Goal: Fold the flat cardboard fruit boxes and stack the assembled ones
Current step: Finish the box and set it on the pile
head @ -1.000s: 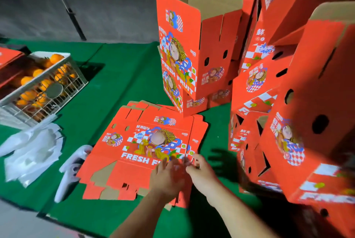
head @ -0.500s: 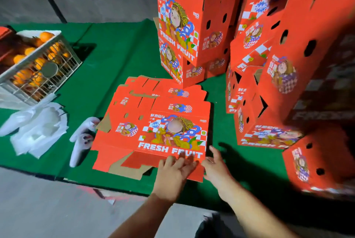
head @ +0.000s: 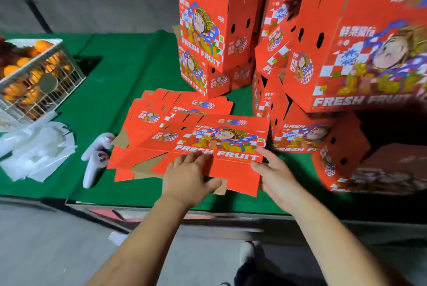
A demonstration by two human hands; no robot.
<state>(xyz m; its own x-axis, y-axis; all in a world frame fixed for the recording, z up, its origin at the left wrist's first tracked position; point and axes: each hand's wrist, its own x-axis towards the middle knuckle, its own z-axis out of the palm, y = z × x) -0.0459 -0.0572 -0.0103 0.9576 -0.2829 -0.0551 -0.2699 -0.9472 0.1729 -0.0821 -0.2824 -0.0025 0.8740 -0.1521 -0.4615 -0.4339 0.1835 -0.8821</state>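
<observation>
A pile of flat red "FRESH FRUIT" boxes (head: 147, 112) lies on the green table (head: 129, 66). The top flat box (head: 231, 137) sits skewed to the right, and its near flap reaches toward the table's front edge. My left hand (head: 187, 177) lies flat on that near flap with its fingers over the printed text. My right hand (head: 275, 174) holds the box's right near corner, thumb on top and fingers along the side edge. Assembled boxes stand stacked behind the pile (head: 203, 31), and more lean in a heap on the right (head: 346, 59).
A white wire basket (head: 69, 64) of oranges stands at the left. White plastic bags (head: 39, 149) lie in front of it, and two white hand controllers (head: 97, 156) rest beside the flat pile. The table's front edge runs just below my hands, with grey floor beneath.
The top flat box has slid nearer and to the right, off the rest of the pile. My hands have spread apart, and my right hand now holds the corner.
</observation>
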